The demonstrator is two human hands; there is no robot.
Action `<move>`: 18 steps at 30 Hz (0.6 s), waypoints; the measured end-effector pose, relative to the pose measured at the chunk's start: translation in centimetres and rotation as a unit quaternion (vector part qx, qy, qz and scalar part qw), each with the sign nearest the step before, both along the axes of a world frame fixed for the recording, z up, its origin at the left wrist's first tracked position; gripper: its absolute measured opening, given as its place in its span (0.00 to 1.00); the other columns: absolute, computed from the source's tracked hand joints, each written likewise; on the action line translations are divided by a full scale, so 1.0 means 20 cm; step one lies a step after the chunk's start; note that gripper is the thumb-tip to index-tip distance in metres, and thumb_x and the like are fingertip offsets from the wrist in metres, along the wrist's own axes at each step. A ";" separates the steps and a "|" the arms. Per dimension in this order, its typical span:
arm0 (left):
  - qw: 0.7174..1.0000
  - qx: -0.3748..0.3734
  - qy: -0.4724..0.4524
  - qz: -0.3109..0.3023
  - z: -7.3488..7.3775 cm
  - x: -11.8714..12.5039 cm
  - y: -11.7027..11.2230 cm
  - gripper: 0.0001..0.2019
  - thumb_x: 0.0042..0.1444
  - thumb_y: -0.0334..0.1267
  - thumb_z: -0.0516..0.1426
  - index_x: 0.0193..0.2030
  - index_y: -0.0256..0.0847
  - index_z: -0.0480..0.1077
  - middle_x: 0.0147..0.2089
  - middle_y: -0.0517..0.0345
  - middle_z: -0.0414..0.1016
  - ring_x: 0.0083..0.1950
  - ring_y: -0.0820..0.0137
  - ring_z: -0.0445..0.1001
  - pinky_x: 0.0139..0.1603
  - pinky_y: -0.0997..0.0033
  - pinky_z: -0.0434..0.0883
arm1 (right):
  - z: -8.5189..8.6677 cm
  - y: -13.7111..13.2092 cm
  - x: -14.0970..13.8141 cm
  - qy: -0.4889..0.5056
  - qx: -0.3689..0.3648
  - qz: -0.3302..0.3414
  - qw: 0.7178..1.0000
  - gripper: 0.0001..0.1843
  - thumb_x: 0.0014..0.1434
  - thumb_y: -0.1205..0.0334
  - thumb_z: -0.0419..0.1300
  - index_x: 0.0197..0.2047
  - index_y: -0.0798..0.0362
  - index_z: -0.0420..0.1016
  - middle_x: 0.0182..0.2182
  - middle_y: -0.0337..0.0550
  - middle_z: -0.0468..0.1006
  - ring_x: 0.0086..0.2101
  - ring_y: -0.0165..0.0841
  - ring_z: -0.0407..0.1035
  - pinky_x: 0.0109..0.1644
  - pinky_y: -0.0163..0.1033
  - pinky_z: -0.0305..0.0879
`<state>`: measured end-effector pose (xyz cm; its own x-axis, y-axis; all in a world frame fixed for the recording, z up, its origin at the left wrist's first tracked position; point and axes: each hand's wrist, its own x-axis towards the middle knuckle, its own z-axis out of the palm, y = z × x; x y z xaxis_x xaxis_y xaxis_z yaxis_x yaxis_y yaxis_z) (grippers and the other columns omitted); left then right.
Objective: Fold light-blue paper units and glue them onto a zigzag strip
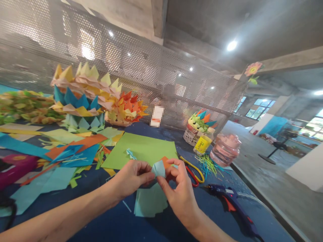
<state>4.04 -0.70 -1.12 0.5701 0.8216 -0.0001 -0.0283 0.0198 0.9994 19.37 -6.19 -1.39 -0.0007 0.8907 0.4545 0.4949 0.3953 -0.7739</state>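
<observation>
Between my two hands is a small piece of folded light blue paper point(158, 169). My left hand point(137, 174) pinches its left edge with thumb and fingers. On the other side, my right hand point(178, 181) grips it, thumb at the lower edge and fingers curled behind. A bit of orange paper point(166, 162) shows just behind the blue piece; whether it is joined to it I cannot tell. Below my hands lies a stack of pale blue-green paper squares point(150, 201). Beyond them, a small folded blue paper piece point(131, 154) rests on a green sheet point(146, 145).
Scissors point(195, 173) and a blue glue gun point(232, 198) lie to the right, near paper strips point(209, 164), a yellow-labelled bottle point(202, 144) and a pink jug point(225, 150). Paper scraps point(58, 178) and a magenta tool point(17, 169) cover the left. Folded-paper crowns point(85, 84) stand behind.
</observation>
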 end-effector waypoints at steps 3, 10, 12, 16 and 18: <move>1.000 0.014 0.023 0.003 0.01 0.00 0.00 0.13 0.41 0.41 0.62 0.18 0.39 0.61 0.17 0.66 0.60 0.21 0.76 0.58 0.25 0.74 0.55 | 0.00 0.00 0.00 0.026 -0.025 0.019 0.999 0.19 0.56 0.62 0.59 0.48 0.53 0.55 0.29 0.40 0.76 0.29 0.32 0.71 0.34 0.37 0.68; 1.000 -0.015 -0.020 0.014 0.04 0.00 -0.02 0.11 0.43 0.42 0.62 0.23 0.37 0.66 0.20 0.64 0.64 0.24 0.75 0.62 0.27 0.74 0.59 | 0.00 0.00 0.01 0.031 -0.018 0.047 0.998 0.15 0.58 0.65 0.57 0.47 0.51 0.58 0.32 0.41 0.77 0.31 0.32 0.73 0.36 0.37 0.69; 0.998 -0.047 -0.047 0.015 0.05 -0.01 -0.02 0.11 0.44 0.43 0.62 0.26 0.37 0.67 0.23 0.62 0.68 0.27 0.74 0.66 0.32 0.74 0.63 | 0.00 0.00 0.02 -0.007 0.018 0.043 0.999 0.16 0.57 0.69 0.56 0.49 0.51 0.60 0.36 0.45 0.76 0.35 0.34 0.73 0.40 0.38 0.70; 0.993 -0.100 -0.069 -0.003 0.05 -0.03 0.00 0.12 0.44 0.43 0.63 0.27 0.37 0.68 0.25 0.60 0.72 0.28 0.73 0.69 0.35 0.72 0.65 | 0.01 0.01 0.05 -0.101 0.109 0.029 0.988 0.23 0.54 0.77 0.52 0.51 0.50 0.64 0.43 0.47 0.72 0.44 0.36 0.69 0.46 0.41 0.68; 0.991 -0.113 -0.066 -0.012 0.05 -0.03 0.00 0.12 0.43 0.43 0.63 0.27 0.37 0.68 0.23 0.60 0.71 0.27 0.73 0.69 0.34 0.72 0.65 | 0.02 0.02 0.06 -0.138 0.122 0.036 0.982 0.22 0.53 0.78 0.52 0.48 0.48 0.69 0.41 0.45 0.72 0.44 0.35 0.68 0.47 0.41 0.67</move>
